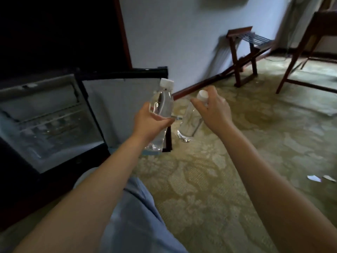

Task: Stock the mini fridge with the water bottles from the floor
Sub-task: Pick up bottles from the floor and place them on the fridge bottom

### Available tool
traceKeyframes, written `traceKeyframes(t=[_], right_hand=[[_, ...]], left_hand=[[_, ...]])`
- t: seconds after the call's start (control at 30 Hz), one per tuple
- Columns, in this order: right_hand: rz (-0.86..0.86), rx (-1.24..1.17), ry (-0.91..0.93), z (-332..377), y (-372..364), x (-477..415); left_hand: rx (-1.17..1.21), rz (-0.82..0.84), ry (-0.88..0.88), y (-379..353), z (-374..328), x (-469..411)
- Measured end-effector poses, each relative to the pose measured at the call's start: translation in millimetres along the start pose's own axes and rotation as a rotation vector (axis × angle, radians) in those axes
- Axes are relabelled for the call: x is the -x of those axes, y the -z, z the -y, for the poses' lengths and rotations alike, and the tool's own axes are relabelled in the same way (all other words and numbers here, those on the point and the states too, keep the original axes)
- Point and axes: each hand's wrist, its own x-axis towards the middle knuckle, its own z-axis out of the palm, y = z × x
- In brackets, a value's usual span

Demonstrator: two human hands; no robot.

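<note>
**One bottle in each hand, next to the open fridge**

The left hand (155, 121) was closed around the middle of a clear water bottle (162, 101), which stood with its white cap upward. The right hand (213, 110) pinched a second bottle (189, 125) from above at the neck, just under the cap. This bottle hung tilted, with its base toward the left hand. The two bottles were near each other but apart.

To the left of the left hand stood the mini fridge (51, 128), with its door (118, 106) open just behind the left hand's bottle. Under both hands lay a patterned carpet (209, 179). Beyond the right hand, a wooden luggage rack (238, 31) stood at the wall (182, 42), and a wooden table (326, 22) stood farther right. Paper scraps (313, 178) lay on the carpet right of the right forearm.
</note>
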Motion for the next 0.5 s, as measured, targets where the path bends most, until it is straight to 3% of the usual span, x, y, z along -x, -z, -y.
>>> traceKeyframes(t=[0.3, 0.5], right_hand=[[0.209, -0.083, 0.282, 138.8, -93.6, -31.7], [0.353, -0.113, 0.37, 201.0, -171.8, -35.4]], left_hand=[[0.018, -0.378, 0.114, 155.7, 42.9, -11.9], [-0.053, -0.543, 0.215, 237.3, 91.9, -10.4]])
